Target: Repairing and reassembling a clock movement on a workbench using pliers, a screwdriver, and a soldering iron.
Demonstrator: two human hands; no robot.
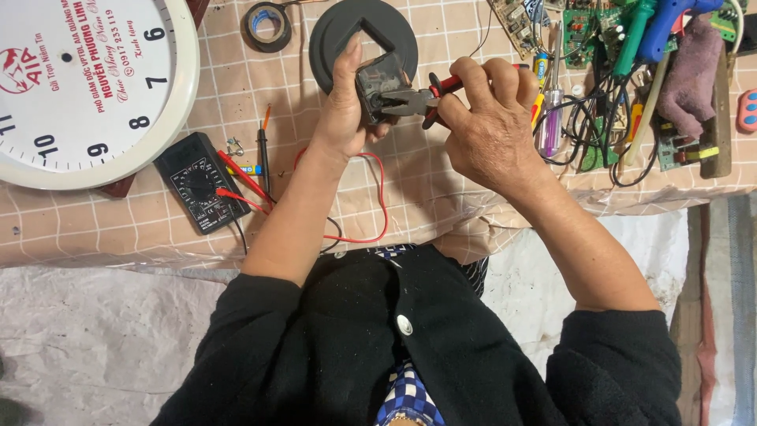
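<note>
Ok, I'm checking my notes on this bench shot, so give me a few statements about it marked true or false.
1. The right hand holds red-handled pliers. True.
2. The left hand holds a small dark box. True.
3. The pliers' tip is at the multimeter. False: it meets the small dark box.
4. The white clock face lies at the right edge of the table. False: it lies at the left.
5. A roll of black tape lies beside the black round disc. True.

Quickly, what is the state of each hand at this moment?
Left hand: closed on a small black box-shaped clock mechanism.
Right hand: closed on red-handled metal pliers.
</note>
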